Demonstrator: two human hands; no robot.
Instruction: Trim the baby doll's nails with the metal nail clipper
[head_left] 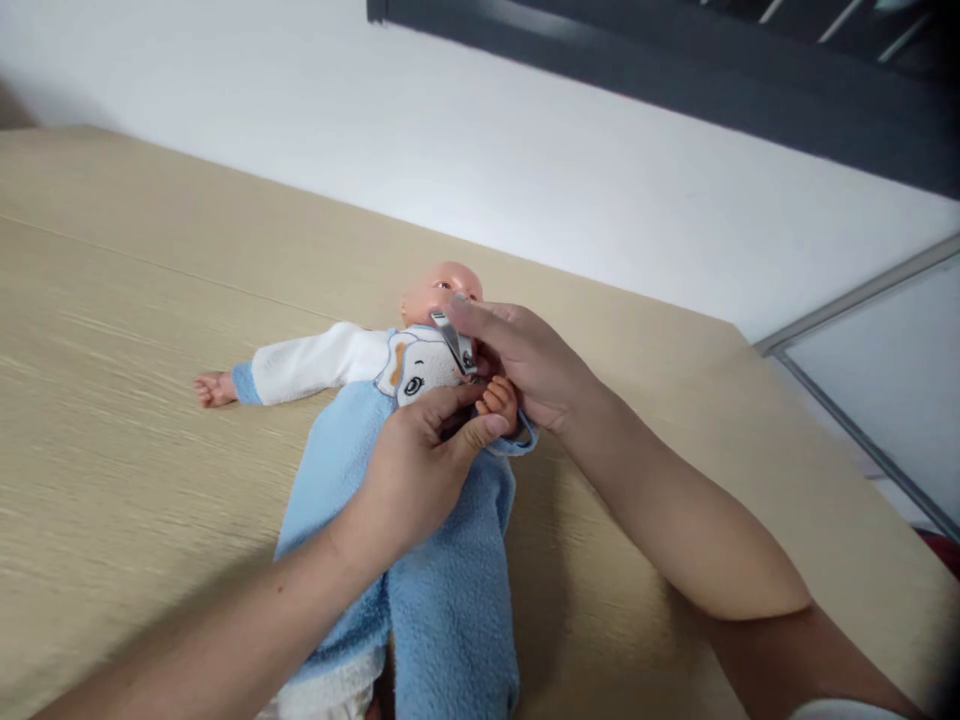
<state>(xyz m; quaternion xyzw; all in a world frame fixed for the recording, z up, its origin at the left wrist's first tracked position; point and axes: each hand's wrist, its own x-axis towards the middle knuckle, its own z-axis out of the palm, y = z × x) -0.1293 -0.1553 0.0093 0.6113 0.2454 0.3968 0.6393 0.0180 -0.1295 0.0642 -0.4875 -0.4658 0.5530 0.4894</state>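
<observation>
Partly, the right hand (525, 360) hides the nail clipper (454, 342).

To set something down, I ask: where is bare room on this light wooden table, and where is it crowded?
Bare wood lies left of the doll's white sleeve and right of its blue fleece legs. The doll's chest is crowded: right hand with steel nail clipper, left hand on the doll's hand.

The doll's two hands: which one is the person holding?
The doll's raised hand, held in the person's left hand beside the nail clipper. The doll's other hand lies untouched on the wooden table.
</observation>
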